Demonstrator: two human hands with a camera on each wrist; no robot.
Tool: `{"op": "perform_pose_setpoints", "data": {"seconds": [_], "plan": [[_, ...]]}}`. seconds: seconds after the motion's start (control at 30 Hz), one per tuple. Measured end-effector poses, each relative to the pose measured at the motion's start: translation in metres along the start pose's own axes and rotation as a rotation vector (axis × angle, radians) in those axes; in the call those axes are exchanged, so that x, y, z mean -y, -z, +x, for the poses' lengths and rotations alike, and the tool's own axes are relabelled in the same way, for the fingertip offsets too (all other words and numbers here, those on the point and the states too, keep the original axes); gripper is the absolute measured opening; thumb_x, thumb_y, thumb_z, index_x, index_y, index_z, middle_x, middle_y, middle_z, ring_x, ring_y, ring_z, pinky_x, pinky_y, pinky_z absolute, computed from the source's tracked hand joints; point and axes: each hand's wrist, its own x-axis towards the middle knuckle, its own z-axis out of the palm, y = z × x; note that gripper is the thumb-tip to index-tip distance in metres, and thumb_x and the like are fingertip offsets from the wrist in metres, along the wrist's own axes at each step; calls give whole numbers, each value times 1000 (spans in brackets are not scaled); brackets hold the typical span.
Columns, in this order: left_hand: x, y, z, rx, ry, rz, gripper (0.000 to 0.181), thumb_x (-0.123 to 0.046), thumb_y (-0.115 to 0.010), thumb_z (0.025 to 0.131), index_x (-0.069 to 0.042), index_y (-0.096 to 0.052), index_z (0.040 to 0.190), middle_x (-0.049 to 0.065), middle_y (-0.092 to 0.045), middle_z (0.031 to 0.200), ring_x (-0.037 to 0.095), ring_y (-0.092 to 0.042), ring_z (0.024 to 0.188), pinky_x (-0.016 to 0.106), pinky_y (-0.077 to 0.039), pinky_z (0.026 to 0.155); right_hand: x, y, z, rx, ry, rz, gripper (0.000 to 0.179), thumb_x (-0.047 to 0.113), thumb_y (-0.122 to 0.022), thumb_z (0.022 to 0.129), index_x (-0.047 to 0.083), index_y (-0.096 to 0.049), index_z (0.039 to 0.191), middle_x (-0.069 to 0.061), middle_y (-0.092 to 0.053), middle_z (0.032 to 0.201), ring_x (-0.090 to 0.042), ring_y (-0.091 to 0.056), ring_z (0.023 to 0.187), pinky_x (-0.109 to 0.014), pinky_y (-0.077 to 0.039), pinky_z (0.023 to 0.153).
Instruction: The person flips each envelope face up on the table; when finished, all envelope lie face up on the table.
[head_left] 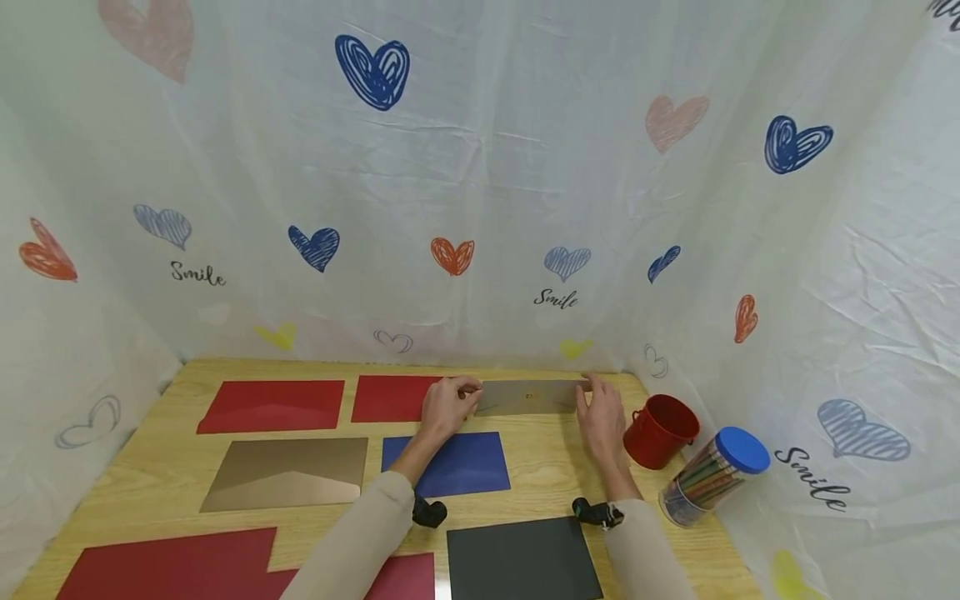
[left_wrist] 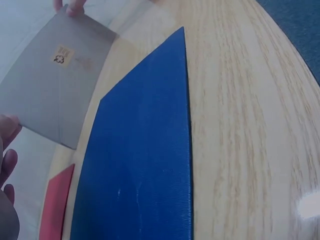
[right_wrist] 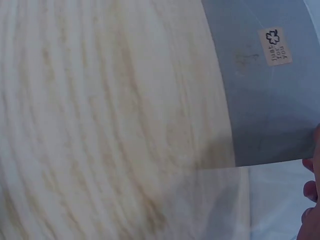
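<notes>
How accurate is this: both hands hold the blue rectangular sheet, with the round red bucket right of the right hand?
Wrong colour: per the left wrist view, the left hand and right hand hold the grey rectangular sheet; the blue rectangular sheet lies on the wooden table. Round red bucket: as stated.

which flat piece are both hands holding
The grey piece, gripped at opposite ends by the left hand and right hand; it alone shows a sticker.

The wood-grained worktop point(head_left: 540, 467) bears two red sheets left of the left grip point(head_left: 447, 407), tan point(head_left: 292, 479) and crimson sheets point(head_left: 172, 567) nearer the wearer, a blue sheet point(head_left: 468, 467) just below that grip, and a dark sheet point(head_left: 525, 558) nearer the wearer than both grips; right of the right grip point(head_left: 602, 417) stand a red bucket point(head_left: 651, 446) and a blue-lidded pencil jar point(head_left: 690, 486).
</notes>
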Motion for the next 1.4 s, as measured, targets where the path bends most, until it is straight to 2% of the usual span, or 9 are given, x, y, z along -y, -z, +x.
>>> {"op": "perform_pose_setpoints", "data": {"seconds": [0.1, 0.2, 0.3, 0.43, 0.6, 0.73, 0.83, 1.1, 1.4], "plan": [[2, -3, -2, 4, 47, -8, 10, -19, -79, 88, -17, -79, 98, -2, -77, 90, 18, -70, 83, 35, -54, 71, -2, -5, -4, 8, -87, -10, 40, 27, -65, 99, 12, -52, 133, -15, -65, 121, -36, -62, 102, -52, -50, 80], [5, -5, -3, 8, 63, 0, 8, -19, -80, 88, -18, -77, 95, -2, -77, 89, 18, -70, 83, 36, -54, 72, -3, -10, -6, -13, -113, -4, 40, 24, -68, 96, 10, -50, 129, -15, -67, 118, -37, -64, 94, -51, -51, 71], [7, -7, -3, 5, 59, 15, 6, -18, -80, 88, -19, -75, 92, -3, -77, 88, 16, -69, 80, 34, -54, 70, -4, -13, -7, -10, -86, -16, 29, 21, -68, 96, 11, -55, 119, -13, -67, 112, -36, -62, 94, -50, -50, 71], [8, -9, -5, 5, 8, 59, 8, -14, -80, 87, -19, -76, 90, -3, -76, 87, 14, -63, 72, 30, -48, 65, -7, -14, -7, 32, -34, -39, 15, 17, -68, 95, 13, -61, 107, -10, -66, 107, -34, -59, 97, -49, -48, 78], [10, -12, -8, 25, -48, 114, 20, -9, -82, 83, -16, -77, 101, -1, -76, 93, 12, -54, 64, 28, -43, 60, -10, -16, -8, 99, -12, -32, 23, 15, -71, 93, 10, -61, 113, -13, -64, 116, -36, -57, 107, -51, -47, 87], [12, -16, -9, 48, -60, 176, 31, -10, -83, 82, -16, -74, 112, -1, -74, 108, 19, -62, 82, 36, -48, 74, -11, -20, -9, 141, -15, -32, 33, 14, -73, 91, 9, -60, 121, -17, -62, 123, -38, -54, 114, -53, -45, 93], [13, -17, -9, 70, -68, 230, 40, -11, -83, 82, -16, -71, 119, 0, -72, 114, 24, -62, 100, 41, -44, 82, -11, -23, -9, 171, -14, -40, 41, 14, -73, 90, 9, -57, 127, -18, -59, 128, -39, -51, 118, -54, -43, 94], [17, -19, -8, 132, -53, 309, 49, -12, -85, 81, -16, -68, 128, 2, -71, 121, 25, -59, 102, 39, -41, 79, -12, -24, -9, 231, -46, -40, 47, 16, -70, 94, 11, -53, 138, -18, -55, 136, -39, -48, 122, -55, -40, 97], [14, -17, 1, 213, -18, 376, 46, -16, -84, 82, -15, -70, 126, 4, -70, 124, 27, -57, 105, 42, -39, 81, -16, -24, -11, 260, -25, -71, 36, 21, -69, 95, 7, -66, 128, -18, -63, 129, -39, -55, 115, -55, -46, 92]]}}
